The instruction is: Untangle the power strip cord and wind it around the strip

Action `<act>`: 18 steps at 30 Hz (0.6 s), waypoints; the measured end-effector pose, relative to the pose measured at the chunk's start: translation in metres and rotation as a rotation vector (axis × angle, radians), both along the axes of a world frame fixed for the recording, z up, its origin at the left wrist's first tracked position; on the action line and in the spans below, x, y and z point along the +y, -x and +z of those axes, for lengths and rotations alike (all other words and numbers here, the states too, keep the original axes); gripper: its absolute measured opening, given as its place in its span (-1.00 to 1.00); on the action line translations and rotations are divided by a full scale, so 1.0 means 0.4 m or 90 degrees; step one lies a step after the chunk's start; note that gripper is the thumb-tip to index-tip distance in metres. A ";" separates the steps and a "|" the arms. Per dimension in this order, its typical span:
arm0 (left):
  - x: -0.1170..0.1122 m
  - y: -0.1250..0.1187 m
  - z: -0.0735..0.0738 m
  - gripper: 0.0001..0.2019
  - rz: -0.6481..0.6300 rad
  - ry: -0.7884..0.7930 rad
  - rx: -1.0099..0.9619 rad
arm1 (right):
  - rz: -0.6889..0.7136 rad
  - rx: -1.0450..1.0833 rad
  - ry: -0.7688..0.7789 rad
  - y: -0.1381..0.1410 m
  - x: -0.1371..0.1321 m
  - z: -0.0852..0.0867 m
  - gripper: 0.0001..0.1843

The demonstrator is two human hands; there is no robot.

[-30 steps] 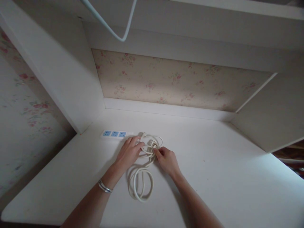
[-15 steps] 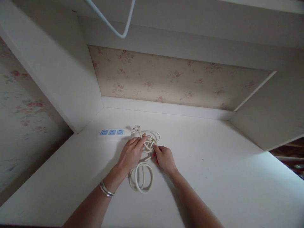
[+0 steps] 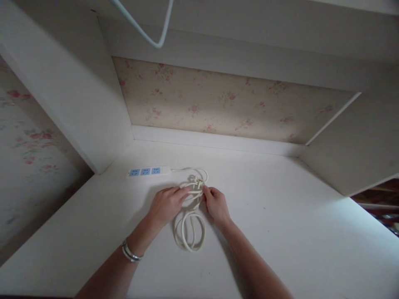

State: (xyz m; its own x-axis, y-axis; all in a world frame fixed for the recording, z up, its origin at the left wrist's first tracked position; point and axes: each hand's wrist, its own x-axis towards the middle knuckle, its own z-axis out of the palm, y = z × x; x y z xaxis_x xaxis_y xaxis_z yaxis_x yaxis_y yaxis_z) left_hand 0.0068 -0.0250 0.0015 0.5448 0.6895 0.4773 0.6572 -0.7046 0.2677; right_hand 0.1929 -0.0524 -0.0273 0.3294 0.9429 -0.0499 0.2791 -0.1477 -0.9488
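A white power strip (image 3: pixel 165 170) with three blue socket faces lies on the white desktop. Its cream cord (image 3: pixel 204 232) runs right from the strip's end, tangles between my hands and lies in loose loops nearer to me. My left hand (image 3: pixel 168 203) pinches strands at the left side of the tangle, thumb and fingers together. On the tangle's right side, my right hand (image 3: pixel 216 205) grips the cord between thumb and curled fingers. The plug (image 3: pixel 192 178) appears at the top of the tangle, partly hidden among the strands.
The white desktop (image 3: pixel 296 232) is bounded by side panels (image 3: pixel 75 91) and a low back ledge (image 3: pixel 218 140). Floral wallpaper (image 3: pixel 199 99) shows behind. A pale cable (image 3: pixel 158 43) hangs in a loop from above. Dark items (image 3: pixel 383 203) show past the right edge.
The plug has moved from beside the strip's end to the right, into the tangle. My left hand has shifted slightly left and down, and the loops below have slid a little right.
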 end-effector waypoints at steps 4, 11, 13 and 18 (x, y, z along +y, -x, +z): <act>-0.010 -0.007 0.000 -0.71 -0.040 0.061 -0.084 | 0.015 0.043 -0.012 0.001 -0.003 0.005 -0.49; -0.017 -0.014 0.017 -0.67 0.008 0.103 -0.045 | 0.008 0.166 -0.043 0.000 -0.001 0.000 -0.60; -0.014 -0.014 0.012 -0.70 0.020 0.099 -0.041 | 0.011 0.173 -0.058 0.003 0.000 -0.001 -0.62; -0.015 -0.019 0.005 -0.76 0.031 0.096 -0.049 | 0.024 0.155 -0.093 0.013 -0.008 0.017 -0.63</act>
